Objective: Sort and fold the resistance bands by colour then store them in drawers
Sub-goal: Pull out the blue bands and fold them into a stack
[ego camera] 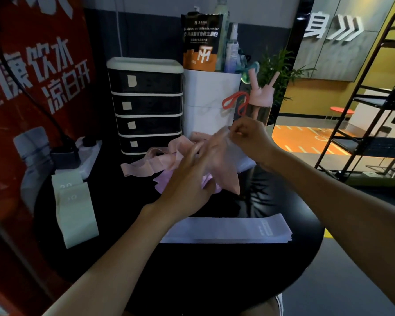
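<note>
Just above the pile (146,166), right fingers (234,131) pinch a pink band (224,166); left fingers (195,152) are blurred, grip unclear.

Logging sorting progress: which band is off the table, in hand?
The peach-pink band, pinched at its top by the right hand with the left hand against it. The pale green stack and the lavender stack lie flat on the table.
</note>
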{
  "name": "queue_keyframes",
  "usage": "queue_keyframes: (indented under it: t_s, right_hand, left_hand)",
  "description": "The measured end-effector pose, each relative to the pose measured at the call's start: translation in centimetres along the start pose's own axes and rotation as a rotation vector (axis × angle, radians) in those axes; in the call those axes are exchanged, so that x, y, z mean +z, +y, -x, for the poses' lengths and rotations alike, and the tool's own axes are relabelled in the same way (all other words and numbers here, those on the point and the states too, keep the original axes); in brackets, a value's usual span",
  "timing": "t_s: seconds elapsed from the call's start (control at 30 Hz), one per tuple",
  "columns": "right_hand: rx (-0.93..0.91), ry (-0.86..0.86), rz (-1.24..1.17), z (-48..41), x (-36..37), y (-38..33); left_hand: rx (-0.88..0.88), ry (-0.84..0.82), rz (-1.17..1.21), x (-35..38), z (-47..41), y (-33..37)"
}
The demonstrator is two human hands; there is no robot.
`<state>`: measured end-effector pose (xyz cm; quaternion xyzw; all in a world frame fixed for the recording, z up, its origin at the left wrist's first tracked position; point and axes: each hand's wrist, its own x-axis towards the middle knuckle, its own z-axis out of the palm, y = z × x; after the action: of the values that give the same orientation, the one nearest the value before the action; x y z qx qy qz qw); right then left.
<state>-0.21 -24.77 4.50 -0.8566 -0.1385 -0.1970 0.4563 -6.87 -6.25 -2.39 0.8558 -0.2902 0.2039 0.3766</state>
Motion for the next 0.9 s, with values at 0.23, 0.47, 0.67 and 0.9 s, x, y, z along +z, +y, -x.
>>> queue_keyframes:
  t_s: [0.23, 0.47, 0.67, 0.9]
  right_hand:
    - [0.028, 0.014, -0.027, 0.4, -0.9, 0.6]
    - [0.150, 0.114, -0.186, 0.3, -2.5, 0.3]
    - [0.234, 0.068, -0.556, 1.9, -1.2, -0.6]
    - [0.254, 0.018, -0.553, 2.7, 0.0, -0.8]
  left_hand:
    - [-0.043, -0.202, -0.410, 0.7, -1.3, -1.7]
    - [-0.128, -0.159, -0.223, 0.8, -2.0, -0.8]
    - [-0.337, 0.055, 0.302, 0.9, -3.6, 1.7]
    - [-0.331, 0.241, 0.471, -0.2, -4.0, 2.1]
